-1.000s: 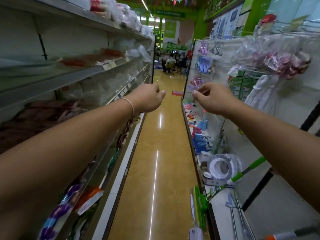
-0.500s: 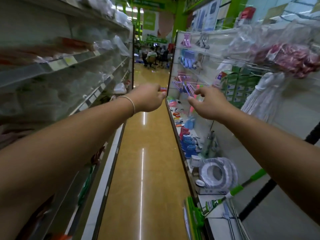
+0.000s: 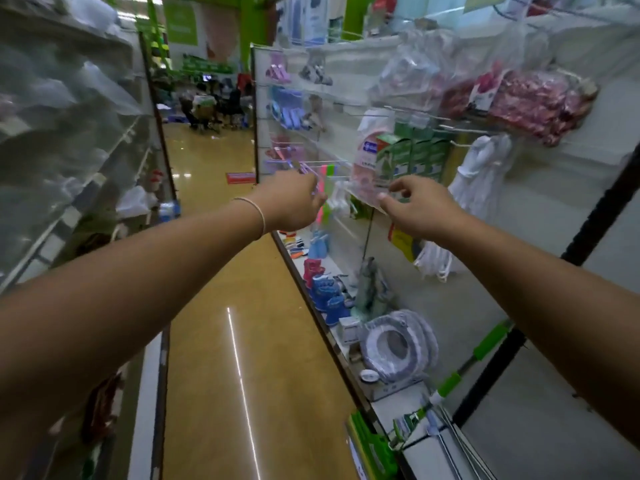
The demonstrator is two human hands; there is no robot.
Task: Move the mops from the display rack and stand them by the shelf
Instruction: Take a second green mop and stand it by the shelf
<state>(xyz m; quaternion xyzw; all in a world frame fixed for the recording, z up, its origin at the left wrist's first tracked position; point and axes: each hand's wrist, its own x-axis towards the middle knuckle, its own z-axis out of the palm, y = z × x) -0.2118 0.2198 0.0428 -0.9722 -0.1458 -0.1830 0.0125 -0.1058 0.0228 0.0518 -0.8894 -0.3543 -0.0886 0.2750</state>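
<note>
While both reach toward the rack [image 3: 346, 98]: left hand [image 3: 291, 202] curled, right hand [image 3: 419, 209] part-open, both empty.

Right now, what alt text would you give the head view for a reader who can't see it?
Two bare arms reach down a shop aisle toward the display rack on the right, left hand and right hand at hanging packets, holding nothing clearly. White mop heads hang beyond the right hand; a green-handled mop leans lower down.
</note>
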